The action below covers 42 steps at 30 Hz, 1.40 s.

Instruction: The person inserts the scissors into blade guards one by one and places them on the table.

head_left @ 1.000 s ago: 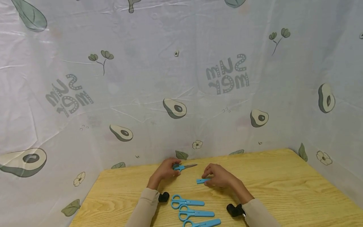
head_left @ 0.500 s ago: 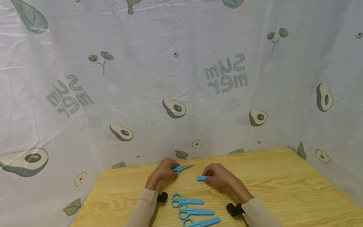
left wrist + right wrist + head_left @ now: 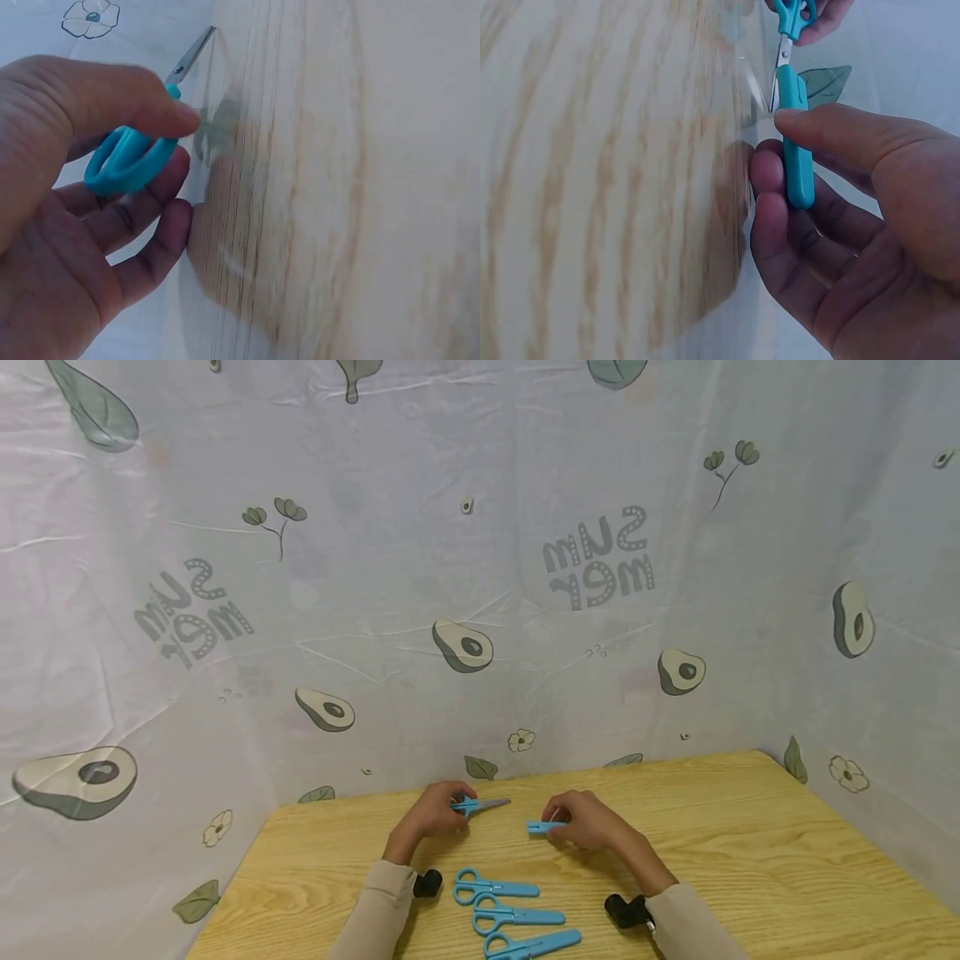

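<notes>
My left hand grips a pair of scissors by its blue handles, thumb over the loops. The bare metal blades look closed together and point right, toward the other hand. Between thumb and fingers, my right hand pinches a blue scissors cover, its open end facing left. A gap separates blade tip and cover in the head view. In front of the hands lie three more blue scissors in their covers: a far pair, a middle pair and a near pair.
The wooden table has a glossy surface that reflects the hands. A patterned sheet hangs behind its back edge and along the sides. Black wrist cameras sit at the left cuff and right cuff.
The left hand has turned the scissors slightly and drawn them a little left. The right hand has shifted slightly right with the cover, widening the gap. The three covered scissors stay put.
</notes>
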Available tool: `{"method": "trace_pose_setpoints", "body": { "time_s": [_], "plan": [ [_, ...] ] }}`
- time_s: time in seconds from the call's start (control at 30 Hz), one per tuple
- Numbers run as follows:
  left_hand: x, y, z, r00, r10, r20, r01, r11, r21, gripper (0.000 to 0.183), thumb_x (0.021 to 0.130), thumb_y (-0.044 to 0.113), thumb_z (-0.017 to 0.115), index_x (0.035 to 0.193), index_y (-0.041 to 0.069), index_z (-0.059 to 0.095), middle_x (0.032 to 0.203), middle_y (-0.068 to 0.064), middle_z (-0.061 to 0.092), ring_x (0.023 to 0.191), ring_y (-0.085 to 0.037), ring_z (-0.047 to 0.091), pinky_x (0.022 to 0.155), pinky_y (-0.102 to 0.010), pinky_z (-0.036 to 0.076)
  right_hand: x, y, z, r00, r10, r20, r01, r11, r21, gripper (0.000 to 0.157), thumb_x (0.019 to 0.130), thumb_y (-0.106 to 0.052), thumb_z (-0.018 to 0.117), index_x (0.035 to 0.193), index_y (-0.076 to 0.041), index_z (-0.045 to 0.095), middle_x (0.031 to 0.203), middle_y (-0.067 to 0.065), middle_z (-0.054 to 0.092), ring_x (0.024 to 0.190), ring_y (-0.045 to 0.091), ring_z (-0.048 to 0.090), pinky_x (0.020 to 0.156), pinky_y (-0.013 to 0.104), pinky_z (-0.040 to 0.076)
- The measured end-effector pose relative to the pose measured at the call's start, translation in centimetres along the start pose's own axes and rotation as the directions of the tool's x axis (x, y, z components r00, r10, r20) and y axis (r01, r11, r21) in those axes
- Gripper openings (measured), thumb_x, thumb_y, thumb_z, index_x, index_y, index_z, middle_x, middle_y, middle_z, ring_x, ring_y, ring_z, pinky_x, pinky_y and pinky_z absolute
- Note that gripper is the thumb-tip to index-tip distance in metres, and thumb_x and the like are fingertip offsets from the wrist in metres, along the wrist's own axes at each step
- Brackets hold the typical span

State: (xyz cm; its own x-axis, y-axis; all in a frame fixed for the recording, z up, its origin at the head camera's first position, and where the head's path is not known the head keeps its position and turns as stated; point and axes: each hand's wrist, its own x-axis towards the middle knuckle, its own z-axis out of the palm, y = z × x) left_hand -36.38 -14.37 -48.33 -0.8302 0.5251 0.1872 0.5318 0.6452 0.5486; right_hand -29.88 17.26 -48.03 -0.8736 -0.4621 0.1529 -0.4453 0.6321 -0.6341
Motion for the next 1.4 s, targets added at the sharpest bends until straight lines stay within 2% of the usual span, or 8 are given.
{"method": "trace_pose_setpoints", "body": {
  "time_s": [0.07, 0.2, 0.3, 0.4, 0.53, 0.73, 1.1, 1.4],
  "plan": [
    [-0.2, -0.1, 0.1, 1.000, 0.000, -0.011, 0.000, 1.000, -0.006, 0.036, 0.084, -0.007, 0.080, 0.118, 0.003, 0.075, 0.117, -0.016, 0.074, 0.104, -0.033, 0.069, 0.084, -0.046, 0.061, -0.1, 0.1, 0.0, 1.000, 0.001, 0.000, -0.001, 1.000, -0.003, 0.013, 0.095, -0.012, 0.082, 0.107, -0.010, 0.078, 0.104, 0.004, 0.078, 0.096, 0.023, 0.073, 0.078, 0.038, 0.062],
    [-0.6, -0.5, 0.2, 1.000, -0.015, -0.019, 0.015, 1.000, -0.018, 0.031, 0.087, -0.006, 0.080, 0.117, 0.003, 0.073, 0.118, -0.017, 0.074, 0.107, -0.036, 0.069, 0.086, -0.049, 0.061, -0.4, 0.3, -0.1, 1.000, 0.025, 0.014, -0.026, 0.999, 0.048, 0.013, 0.096, -0.011, 0.082, 0.108, -0.008, 0.077, 0.102, 0.005, 0.076, 0.089, 0.020, 0.070, 0.067, 0.034, 0.060],
    [-1.0, -0.9, 0.1, 0.999, -0.034, -0.023, 0.033, 0.999, -0.027, 0.031, 0.088, -0.003, 0.082, 0.116, 0.004, 0.073, 0.118, -0.016, 0.074, 0.109, -0.036, 0.070, 0.088, -0.051, 0.062, -0.8, 0.6, -0.3, 0.999, 0.051, 0.020, -0.053, 0.993, 0.101, 0.013, 0.096, -0.009, 0.080, 0.109, -0.006, 0.077, 0.100, 0.007, 0.075, 0.082, 0.019, 0.068, 0.059, 0.033, 0.057],
    [-1.4, -1.2, -0.1, 0.999, -0.037, -0.031, 0.036, 0.999, -0.033, 0.032, 0.087, -0.001, 0.083, 0.116, 0.004, 0.073, 0.118, -0.017, 0.074, 0.109, -0.038, 0.071, 0.088, -0.052, 0.062, -1.1, 1.0, -0.4, 0.998, 0.061, 0.021, -0.064, 0.990, 0.126, 0.014, 0.097, -0.009, 0.079, 0.110, -0.004, 0.077, 0.096, 0.007, 0.075, 0.076, 0.020, 0.067, 0.057, 0.032, 0.056],
    [-1.7, -1.5, -0.3, 0.998, -0.050, -0.032, 0.048, 0.997, -0.061, 0.034, 0.087, 0.001, 0.084, 0.119, 0.004, 0.072, 0.118, -0.015, 0.074, 0.107, -0.032, 0.070, 0.086, -0.043, 0.062, -1.4, 1.3, -0.5, 0.998, 0.055, 0.026, -0.058, 0.989, 0.136, 0.014, 0.097, -0.009, 0.079, 0.111, -0.004, 0.077, 0.091, 0.007, 0.075, 0.072, 0.022, 0.068, 0.056, 0.034, 0.057],
    [-2.1, -1.4, -0.7, 0.997, -0.080, 0.005, 0.079, 0.972, -0.223, 0.029, 0.094, -0.003, 0.076, 0.122, -0.003, 0.069, 0.102, -0.015, 0.067, 0.084, -0.019, 0.068, 0.067, -0.033, 0.066, -1.6, 1.4, -0.8, 0.998, 0.058, 0.026, -0.062, 0.987, 0.147, 0.015, 0.097, -0.009, 0.080, 0.111, -0.003, 0.079, 0.087, 0.007, 0.076, 0.070, 0.022, 0.069, 0.057, 0.035, 0.059],
    [-2.5, -1.2, -0.9, 0.992, -0.125, 0.002, 0.119, 0.939, -0.322, 0.023, 0.098, -0.003, 0.072, 0.121, -0.004, 0.071, 0.096, -0.012, 0.065, 0.079, -0.017, 0.068, 0.069, -0.039, 0.067, -2.4, 1.5, -1.3, 0.997, 0.082, 0.008, -0.082, 0.982, 0.171, 0.016, 0.095, -0.007, 0.080, 0.110, -0.002, 0.079, 0.086, 0.009, 0.075, 0.068, 0.021, 0.067, 0.058, 0.035, 0.058],
    [-2.9, -1.1, -1.1, 0.992, -0.124, 0.005, 0.118, 0.933, -0.339, 0.022, 0.100, 0.000, 0.071, 0.122, -0.002, 0.071, 0.092, -0.006, 0.061, 0.078, -0.015, 0.064, 0.069, -0.035, 0.066, -2.9, 1.8, -1.6, 0.996, 0.093, 0.012, -0.093, 0.979, 0.180, 0.016, 0.095, -0.007, 0.079, 0.110, -0.001, 0.079, 0.088, 0.009, 0.076, 0.073, 0.019, 0.069, 0.060, 0.033, 0.060]
  ]
}}
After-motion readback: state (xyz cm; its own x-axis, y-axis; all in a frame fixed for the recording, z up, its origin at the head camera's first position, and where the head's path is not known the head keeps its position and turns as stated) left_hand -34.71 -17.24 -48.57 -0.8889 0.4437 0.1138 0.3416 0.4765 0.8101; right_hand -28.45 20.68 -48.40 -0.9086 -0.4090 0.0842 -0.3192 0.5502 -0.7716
